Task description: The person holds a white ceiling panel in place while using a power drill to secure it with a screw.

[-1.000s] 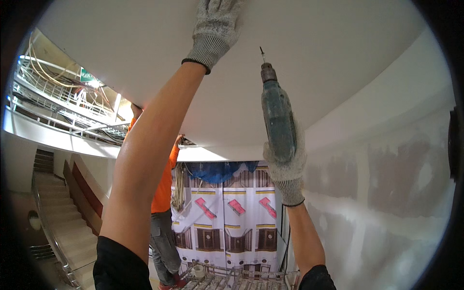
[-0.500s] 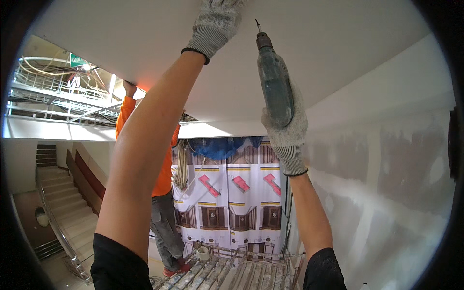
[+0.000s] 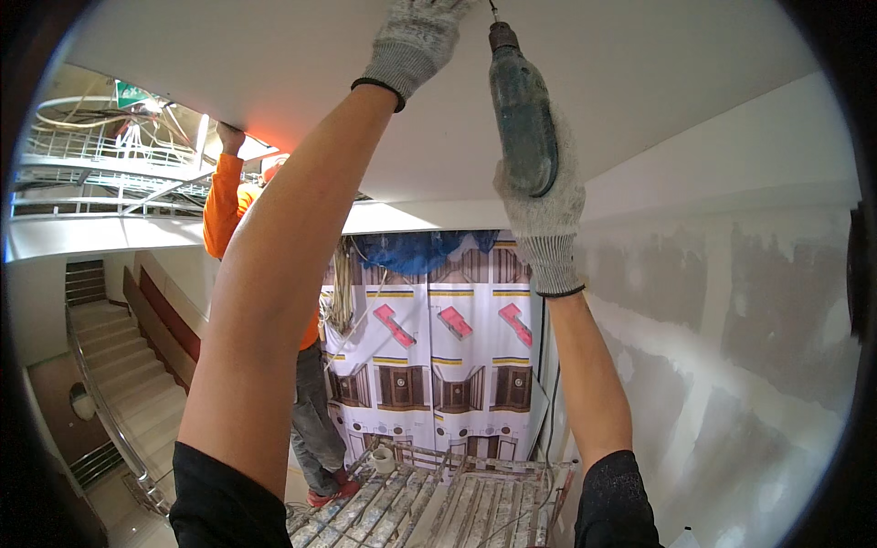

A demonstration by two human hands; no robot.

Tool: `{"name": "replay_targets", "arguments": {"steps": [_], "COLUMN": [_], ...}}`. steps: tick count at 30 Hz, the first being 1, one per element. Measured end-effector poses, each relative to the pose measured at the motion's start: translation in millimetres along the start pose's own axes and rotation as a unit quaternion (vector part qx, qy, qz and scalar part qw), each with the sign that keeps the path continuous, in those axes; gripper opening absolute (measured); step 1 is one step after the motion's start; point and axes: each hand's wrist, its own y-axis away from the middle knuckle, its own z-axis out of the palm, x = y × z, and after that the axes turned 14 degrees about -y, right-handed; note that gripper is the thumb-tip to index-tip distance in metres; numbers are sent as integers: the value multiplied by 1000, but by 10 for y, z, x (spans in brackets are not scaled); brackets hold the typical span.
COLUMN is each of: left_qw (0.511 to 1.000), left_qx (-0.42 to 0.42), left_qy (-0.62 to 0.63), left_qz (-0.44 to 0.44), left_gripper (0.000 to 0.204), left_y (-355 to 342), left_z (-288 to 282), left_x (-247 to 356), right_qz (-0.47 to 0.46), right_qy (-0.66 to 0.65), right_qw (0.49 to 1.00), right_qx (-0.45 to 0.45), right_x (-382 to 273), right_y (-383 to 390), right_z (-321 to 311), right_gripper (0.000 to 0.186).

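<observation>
A grey knit glove with a black cuff covers my left hand (image 3: 416, 41), raised against or just below the white ceiling board (image 3: 639, 55). The top of the picture cuts off its fingertips, so I cannot tell if they hold anything. My right hand (image 3: 548, 196), in a matching glove, is closed around a dark green power drill (image 3: 521, 119). The drill points upward, and its thin bit (image 3: 494, 11) runs to the upper edge beside my left fingers. Whether the bit touches the board is not shown.
At left, a co-worker in an orange top (image 3: 222, 205) reaches to the board's edge, by an opening with cables and wire trays (image 3: 110, 151). Below are a worn slatted platform (image 3: 402, 498), a cup-like container (image 3: 383, 459) and stairs (image 3: 137, 384). A patched wall (image 3: 713, 347) stands right.
My right hand has raised the drill, so its bit now meets the upper picture edge near my left hand. My left hand has shifted slightly right. The co-worker's head and raised arm show more.
</observation>
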Motion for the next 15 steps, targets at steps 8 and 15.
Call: {"name": "replay_targets", "arguments": {"steps": [8,15], "left_qw": [975,729], "left_qx": [-21,-127], "left_qy": [142,486], "left_qz": [-172,-465], "left_gripper": [49,38], "left_y": [127,41], "left_z": [-211,-49], "left_x": [333,635], "right_qz": [-18,-57], "right_qy": [-3,-5], "right_qw": [1000,998], "right_qx": [16,26], "right_x": [162,160], "right_y": [-8,2], "right_z": [57,84], "right_gripper": [89,84]}}
